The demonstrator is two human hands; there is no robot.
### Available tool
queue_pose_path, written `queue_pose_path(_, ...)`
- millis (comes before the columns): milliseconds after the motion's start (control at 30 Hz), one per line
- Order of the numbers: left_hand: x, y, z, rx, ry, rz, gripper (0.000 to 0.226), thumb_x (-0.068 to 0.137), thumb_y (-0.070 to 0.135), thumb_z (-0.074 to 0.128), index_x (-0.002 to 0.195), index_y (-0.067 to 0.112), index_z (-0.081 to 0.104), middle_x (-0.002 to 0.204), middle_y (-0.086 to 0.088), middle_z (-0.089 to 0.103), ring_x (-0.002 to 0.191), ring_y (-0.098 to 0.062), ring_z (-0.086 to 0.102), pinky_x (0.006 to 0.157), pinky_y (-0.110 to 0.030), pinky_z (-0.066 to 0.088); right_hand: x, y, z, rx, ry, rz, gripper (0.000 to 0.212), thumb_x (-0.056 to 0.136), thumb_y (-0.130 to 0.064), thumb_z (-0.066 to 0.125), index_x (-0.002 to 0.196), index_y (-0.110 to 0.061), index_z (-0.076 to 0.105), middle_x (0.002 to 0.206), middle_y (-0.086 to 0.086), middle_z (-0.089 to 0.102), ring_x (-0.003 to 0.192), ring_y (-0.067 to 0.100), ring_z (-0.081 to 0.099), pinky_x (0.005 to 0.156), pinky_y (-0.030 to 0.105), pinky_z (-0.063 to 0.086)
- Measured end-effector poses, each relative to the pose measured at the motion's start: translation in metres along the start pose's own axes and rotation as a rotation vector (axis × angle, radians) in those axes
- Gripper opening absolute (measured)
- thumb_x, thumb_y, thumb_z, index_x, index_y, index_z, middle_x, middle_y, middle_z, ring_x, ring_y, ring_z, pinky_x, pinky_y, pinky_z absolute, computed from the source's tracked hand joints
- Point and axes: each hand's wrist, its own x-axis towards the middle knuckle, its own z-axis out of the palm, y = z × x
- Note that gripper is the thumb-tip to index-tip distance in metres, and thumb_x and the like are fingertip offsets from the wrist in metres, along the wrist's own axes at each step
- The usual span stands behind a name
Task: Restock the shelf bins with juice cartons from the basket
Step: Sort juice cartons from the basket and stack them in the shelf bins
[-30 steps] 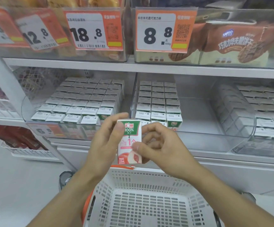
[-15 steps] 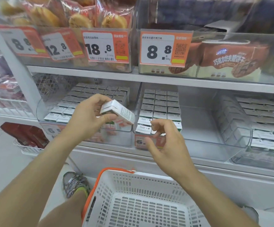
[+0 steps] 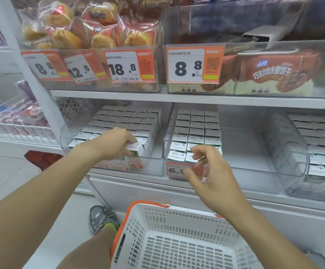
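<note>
Juice carton [image 3: 135, 149] at front right corner of left shelf bin [image 3: 154, 166], upright among packed rows; left hand [image 3: 113, 144] clamped on its top; right hand [image 3: 210, 171] loosely curled, holding nothing, above white basket [image 3: 177, 212].

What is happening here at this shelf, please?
A person is restocking juice cartons. The left hand holds one juice carton and sets it into the front row of the left clear bin, which is almost full. The right hand holds nothing; its fingers hang loosely curled in front of the middle bin, which is filled only on its left side. The white basket below shows no cartons in its visible part.
</note>
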Motion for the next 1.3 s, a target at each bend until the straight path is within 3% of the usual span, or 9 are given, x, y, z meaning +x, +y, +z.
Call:
queue_pose_path(167, 0.007, 0.000, -0.002, 0.115, -0.080, -0.035, 0.018, 0.085, 0.008, 0.067, 0.081, 0.014, 0.051, 0.078, -0.011, 0.056, 0.067, -0.026, 0.043, 0.060, -0.032, 0.037, 0.002, 0.001, -0.002, -0.020, -0.009, 0.015, 0.044, 0.088, -0.023, 0.070, 0.119, -0.040, 0.044, 0.108, -0.018, 0.051, 0.091, 0.002, 0.056, 0.078, 0.004, 0.038)
queue_pose_path(400, -0.006, 0.011, 0.018, 0.269, -0.126, 0.000, 0.036, 0.074, -0.019, 0.041, 0.095, 0.005, 0.056, 0.108, -0.010, 0.041, 0.076, -0.029, 0.056, 0.065, -0.038, 0.044, 0.001, -0.001, -0.009, -0.020, -0.021, 0.030, 0.043, 0.088, -0.022, 0.071, 0.118, -0.038, 0.044, 0.108, -0.015, 0.052, 0.095, -0.007, 0.052, 0.076, 0.001, 0.035)
queue_pose_path(500, -0.016, 0.007, 0.028, 0.112, -0.019, -0.073, 0.045, 0.080, -0.012, 0.046, 0.120, 0.006, 0.056, 0.124, -0.011, 0.042, 0.076, -0.020, 0.050, 0.058, -0.026, 0.033, -0.001, 0.003, -0.009, -0.036, -0.029, 0.036, 0.042, 0.088, -0.025, 0.071, 0.120, -0.037, 0.046, 0.109, -0.017, 0.051, 0.094, -0.001, 0.056, 0.076, 0.006, 0.039)
queue_pose_path(600, -0.028, 0.012, 0.039, -0.033, 0.197, -0.036, 0.059, 0.081, 0.005, 0.056, 0.139, 0.013, 0.050, 0.132, -0.007, 0.045, 0.109, -0.027, 0.050, 0.088, -0.032, 0.041, -0.004, 0.005, -0.009, -0.062, -0.041, 0.039, 0.043, 0.088, -0.027, 0.071, 0.119, -0.038, 0.045, 0.109, -0.019, 0.051, 0.093, -0.001, 0.057, 0.075, 0.007, 0.039)
queue_pose_path(767, -0.033, 0.023, 0.046, -0.126, 0.341, 0.078, 0.055, 0.072, 0.023, 0.056, 0.127, 0.019, 0.061, 0.122, -0.004, 0.051, 0.115, -0.025, 0.043, 0.098, -0.042, 0.035, -0.008, 0.006, -0.007, -0.075, -0.058, 0.045, 0.041, 0.088, -0.027, 0.072, 0.116, -0.038, 0.044, 0.105, -0.018, 0.053, 0.093, 0.000, 0.056, 0.072, 0.009, 0.038)
queue_pose_path(900, -0.055, 0.063, 0.084, -0.511, 0.617, 0.098, 0.016, 0.083, 0.013, 0.062, 0.099, 0.013, 0.064, 0.090, 0.001, 0.055, 0.086, -0.014, 0.050, 0.080, -0.020, 0.039, -0.017, 0.012, -0.006, -0.087, -0.164, 0.077, 0.016, 0.087, -0.025, 0.072, 0.094, -0.030, 0.058, 0.089, -0.014, 0.061, 0.082, 0.003, 0.060, 0.072, 0.015, 0.046)
queue_pose_path(1100, -0.083, 0.127, 0.226, -0.859, -0.097, -0.038, 0.005, 0.089, 0.015, 0.067, 0.092, 0.017, 0.071, 0.085, 0.003, 0.068, 0.065, -0.002, 0.055, 0.070, -0.024, 0.049, -0.074, 0.083, 0.021, -0.167, -0.655, 0.401, 0.013, 0.085, -0.021, 0.075, 0.085, -0.020, 0.063, 0.080, -0.006, 0.067, 0.067, 0.001, 0.060, 0.069, 0.023, 0.050)
queue_pose_path(1200, -0.102, 0.154, 0.310, -0.922, -0.350, -0.102, 0.007, 0.090, 0.016, 0.066, 0.096, 0.014, 0.069, 0.093, -0.004, 0.067, 0.076, -0.014, 0.062, 0.080, -0.037, 0.055, -0.124, 0.142, 0.042, -0.243, -0.871, 0.609, 0.015, 0.084, -0.017, 0.077, 0.090, -0.018, 0.063, 0.090, 0.004, 0.070, 0.083, 0.021, 0.067, 0.080, 0.039, 0.056)
queue_pose_path(1300, -0.125, 0.167, 0.377, -0.866, -0.641, -0.174, 0.024, 0.092, 0.027, 0.066, 0.112, 0.013, 0.064, 0.106, -0.002, 0.063, 0.094, -0.019, 0.062, 0.090, -0.035, 0.053, -0.172, 0.186, 0.067, -0.329, -1.039, 0.751, 0.026, 0.085, -0.017, 0.077, 0.106, -0.013, 0.063, 0.105, 0.006, 0.064, 0.097, 0.027, 0.064, 0.088, 0.038, 0.054)
